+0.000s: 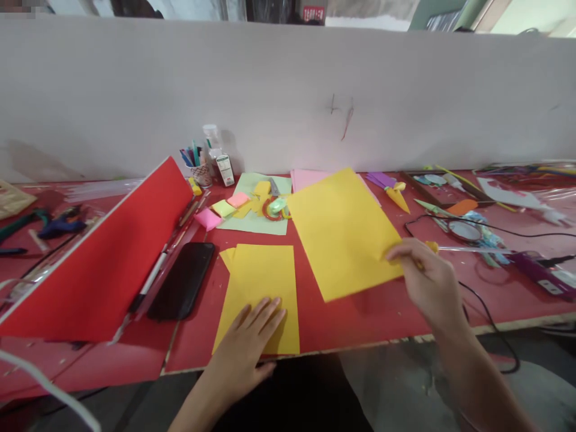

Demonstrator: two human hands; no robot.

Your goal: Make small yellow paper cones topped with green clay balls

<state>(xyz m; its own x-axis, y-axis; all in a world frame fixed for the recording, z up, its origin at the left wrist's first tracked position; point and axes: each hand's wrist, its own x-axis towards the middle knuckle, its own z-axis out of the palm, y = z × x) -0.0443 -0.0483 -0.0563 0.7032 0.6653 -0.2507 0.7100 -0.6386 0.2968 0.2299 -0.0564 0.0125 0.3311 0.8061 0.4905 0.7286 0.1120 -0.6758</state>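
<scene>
My left hand (252, 336) lies flat, fingers spread, on a yellow sheet of paper (265, 273) near the table's front edge. A yellow corner of another piece (227, 258) shows from beneath that sheet. With my right hand (427, 282) I pinch the lower right corner of a second yellow sheet (344, 234), tilted above the table. This raised sheet partly covers pink paper (310, 177) behind it. To the left of the flat sheet rests a black phone (182, 282).
A red board (112, 258) leans at the left. Green paper (274, 225) at the back bears several small packets, yellow scraps and a tape roll (270, 209). Near the wall stand a pen cup (200, 173) and a bottle (213, 141). A purple glue gun (540, 273) and cable lie right.
</scene>
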